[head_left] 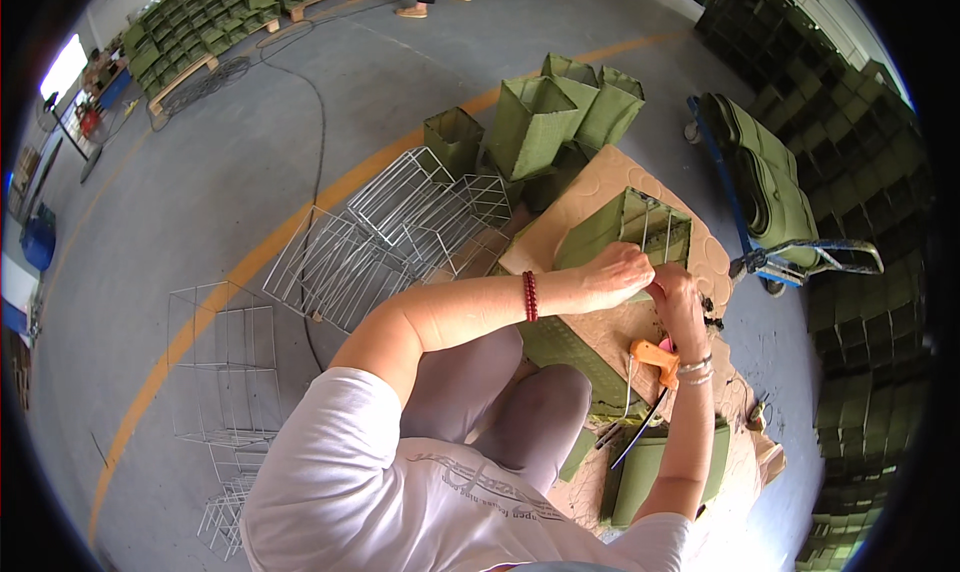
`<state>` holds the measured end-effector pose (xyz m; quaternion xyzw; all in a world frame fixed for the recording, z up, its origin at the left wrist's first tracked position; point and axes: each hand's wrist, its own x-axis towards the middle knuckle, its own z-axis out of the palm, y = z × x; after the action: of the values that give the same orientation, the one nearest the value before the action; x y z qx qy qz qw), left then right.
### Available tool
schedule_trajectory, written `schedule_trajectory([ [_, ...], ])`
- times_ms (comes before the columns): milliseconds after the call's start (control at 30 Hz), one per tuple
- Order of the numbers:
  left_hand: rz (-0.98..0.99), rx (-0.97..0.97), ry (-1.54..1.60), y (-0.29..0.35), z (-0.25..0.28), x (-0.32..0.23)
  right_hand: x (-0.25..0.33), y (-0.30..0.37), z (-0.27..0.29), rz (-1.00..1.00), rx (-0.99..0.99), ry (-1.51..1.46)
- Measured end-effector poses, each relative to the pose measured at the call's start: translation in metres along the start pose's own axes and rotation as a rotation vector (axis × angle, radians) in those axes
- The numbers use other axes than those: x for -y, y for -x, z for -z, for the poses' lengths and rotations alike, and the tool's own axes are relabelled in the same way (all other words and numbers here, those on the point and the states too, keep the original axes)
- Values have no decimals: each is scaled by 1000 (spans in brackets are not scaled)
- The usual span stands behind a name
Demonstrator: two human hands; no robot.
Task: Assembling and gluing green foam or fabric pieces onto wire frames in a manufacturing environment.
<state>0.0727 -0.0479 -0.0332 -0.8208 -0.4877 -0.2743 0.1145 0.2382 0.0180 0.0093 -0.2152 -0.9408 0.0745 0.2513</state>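
Cardboard (612, 338) carried a folded green panel (650, 482) at its near end and, farther up, an orange-handled tool (654, 356). Just beyond, the left hand (620, 272) and right hand (678, 297) met, fingers narrowed to a pinch, at the mouth of a green box (590, 237) on the cardboard; what they pinched could not be told. Metal wires (667, 234) spanned that mouth. Wire frames (395, 234) lay leftward; beyond stood open-topped green containers (528, 137), contents too dark to tell.
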Motion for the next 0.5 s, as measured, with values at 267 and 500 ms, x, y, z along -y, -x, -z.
schedule_trajectory([
  [267,-164,-220,222,-5,18,7,-24,9,12,-81,-52,-63],
  [500,105,-258,153,7,7,18,-2,39,-25,-143,-595,38],
])
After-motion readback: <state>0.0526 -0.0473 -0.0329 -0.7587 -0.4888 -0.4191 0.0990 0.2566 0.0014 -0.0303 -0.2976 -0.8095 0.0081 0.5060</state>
